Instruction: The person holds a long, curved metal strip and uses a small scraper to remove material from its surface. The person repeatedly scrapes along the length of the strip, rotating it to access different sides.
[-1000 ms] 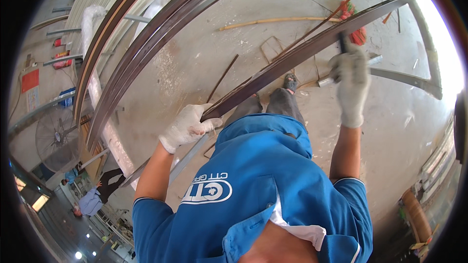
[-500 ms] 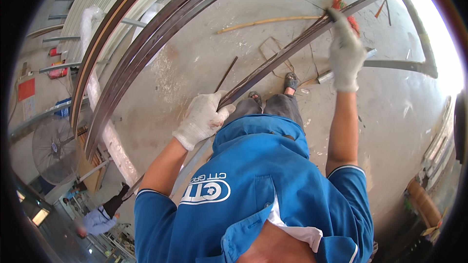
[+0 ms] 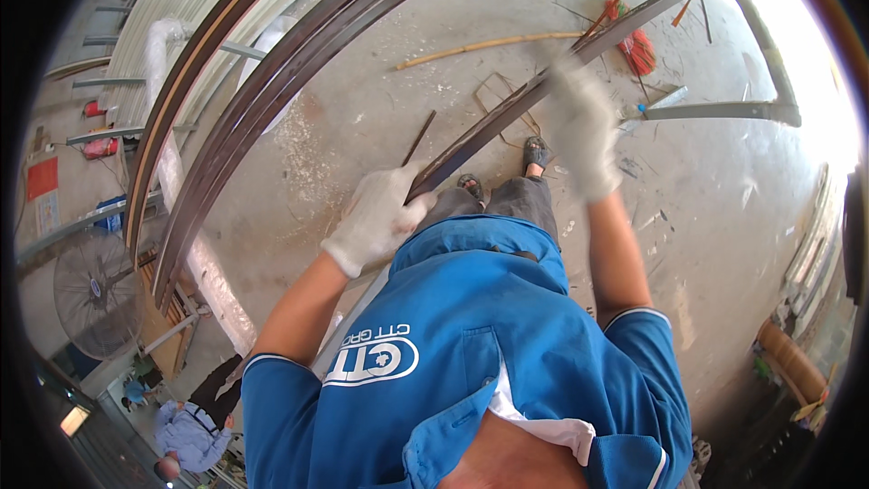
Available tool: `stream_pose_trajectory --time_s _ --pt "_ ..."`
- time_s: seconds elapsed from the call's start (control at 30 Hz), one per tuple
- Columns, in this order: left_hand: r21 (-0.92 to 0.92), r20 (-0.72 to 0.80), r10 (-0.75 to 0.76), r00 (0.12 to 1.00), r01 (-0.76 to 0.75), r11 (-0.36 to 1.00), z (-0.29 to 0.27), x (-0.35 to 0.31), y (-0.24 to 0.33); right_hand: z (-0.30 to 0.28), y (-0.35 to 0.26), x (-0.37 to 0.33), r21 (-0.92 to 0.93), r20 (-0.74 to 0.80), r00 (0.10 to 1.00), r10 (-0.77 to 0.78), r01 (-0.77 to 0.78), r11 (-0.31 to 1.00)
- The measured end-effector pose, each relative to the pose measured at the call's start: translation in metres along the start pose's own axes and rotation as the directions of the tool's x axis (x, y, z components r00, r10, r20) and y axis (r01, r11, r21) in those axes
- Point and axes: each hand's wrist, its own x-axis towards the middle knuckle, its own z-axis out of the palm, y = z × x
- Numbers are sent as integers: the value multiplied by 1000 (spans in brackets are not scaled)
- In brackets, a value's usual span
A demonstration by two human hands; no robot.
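A long dark brown metal profile [image 3: 502, 118] runs slantwise from near my waist up to the far right. My left hand [image 3: 376, 217], in a white knit glove, is closed around its near end. Farther along, my right hand [image 3: 579, 127], gloved the same way, is at the profile's right side. Motion smears its fingers, so whether it grips or only touches the profile cannot be made out.
More dark brown profiles [image 3: 272, 81] rest on a rack at the left, beside a plastic-wrapped roll [image 3: 213, 281] and a fan [image 3: 95, 288]. A red-bristled broom [image 3: 638, 50] lies beyond the profile. A grey metal frame [image 3: 724, 112] stands right; another person [image 3: 195, 430] is lower left.
My right hand has moved back toward me along the profile, leaving its far stretch. My left hand stays at the near end. The person at lower left has shifted position.
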Motion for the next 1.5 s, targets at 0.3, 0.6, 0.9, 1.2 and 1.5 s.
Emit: stream_pose_trajectory --time_s 0.3,0.6,0.9,1.2,1.5 --pt "-295 294 -569 768 639 710 -46 -139 -55 -36 104 7 870 455 692 561 -479 -115" --pt "-265 320 -538 780 619 739 -40 -95 -22 -42 115 14 551 159 743 650 -613 566" --pt "-188 295 -521 801 583 791 -34 -42 39 -58 162 87 -538 -1 995 -104 87 838" --pt "-177 273 -546 792 599 781 -7 -48 32 -55 -4 5 221 421 864 -275 197 955" --pt "-110 208 -529 823 557 823 -10 -44 54 -94 175 61 693 115 725 679 -548 468"
